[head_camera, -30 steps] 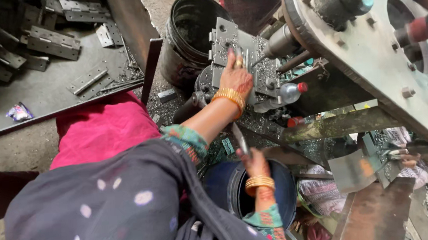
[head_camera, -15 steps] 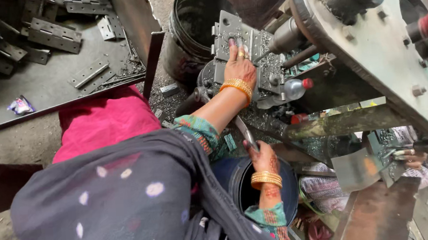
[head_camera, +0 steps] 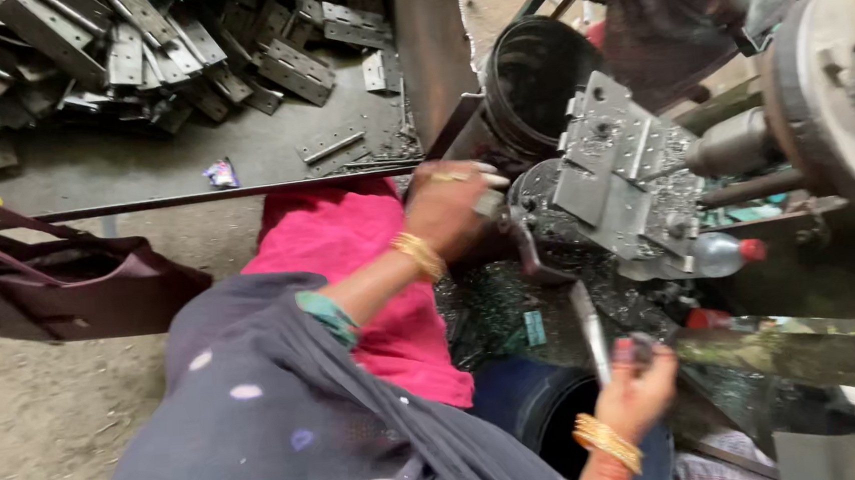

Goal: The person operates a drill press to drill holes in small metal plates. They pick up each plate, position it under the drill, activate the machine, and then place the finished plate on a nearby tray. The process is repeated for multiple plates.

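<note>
— Where are the hands?

— The left hand [head_camera: 450,208] is curled shut around a small grey metal piece [head_camera: 490,204], just beside the stack of punched plates [head_camera: 616,182] clamped in the machine. The right hand [head_camera: 640,387] grips a flat metal strip [head_camera: 588,327], fingers closed, the strip pointing up toward the machine.

— What lies around them?

— A black bucket [head_camera: 529,78] behind the plates, a plastic bottle [head_camera: 719,253] with a red cap to their right, and loose brackets [head_camera: 295,69] piled on the floor.
</note>
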